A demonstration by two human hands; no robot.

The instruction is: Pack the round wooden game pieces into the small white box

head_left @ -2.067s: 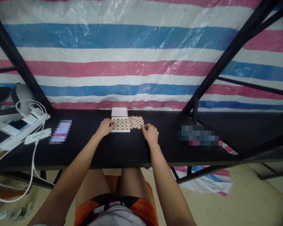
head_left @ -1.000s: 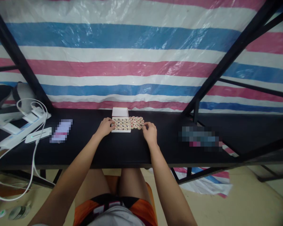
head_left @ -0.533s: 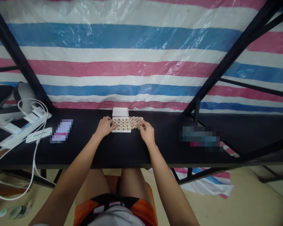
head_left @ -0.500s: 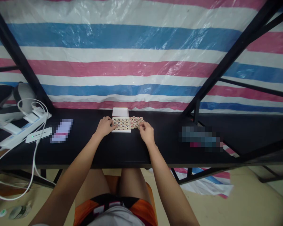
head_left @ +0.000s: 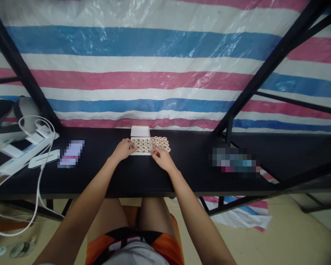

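A small white tray (head_left: 140, 152) on the black table (head_left: 143, 173) holds round wooden game pieces with black marks (head_left: 142, 145). Its white lid (head_left: 140, 131) lies just behind it. Right of the tray sits a cluster of pieces with red marks (head_left: 161, 142). My left hand (head_left: 123, 149) rests against the tray's left edge, fingers curled on it. My right hand (head_left: 160, 158) is at the front of the red-marked cluster, beside the tray's right corner, fingers bent down; whether it holds a piece is hidden.
White chargers and looping cables (head_left: 30, 147) lie at the table's left end, with a blurred flat item (head_left: 71, 153) beside them. Another blurred item (head_left: 234, 161) lies to the right. Black frame posts (head_left: 267, 66) rise at both sides. A striped tarp (head_left: 154, 73) hangs behind.
My right hand has slid left from the right side of the red-marked pieces to their front edge near the tray. My left hand has stayed at the tray.
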